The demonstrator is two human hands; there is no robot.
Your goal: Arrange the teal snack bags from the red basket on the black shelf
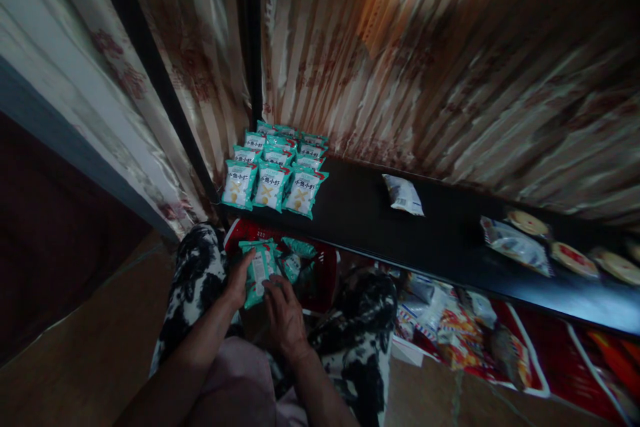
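Note:
Between my two hands, over the red basket, is a teal snack packet. My left hand grips its left side, thumb along the edge. The fingers of my right hand rest at its lower right edge, slightly bent and partly spread. More teal packets lie in the basket just right of the held one. On the left end of the black shelf, several teal and white packets stand upright in three columns, one behind another.
A white packet lies mid-shelf. Farther right are another packet and several round items. Below the shelf, a second red basket holds mixed packets. A dark post and curtains border the shelf.

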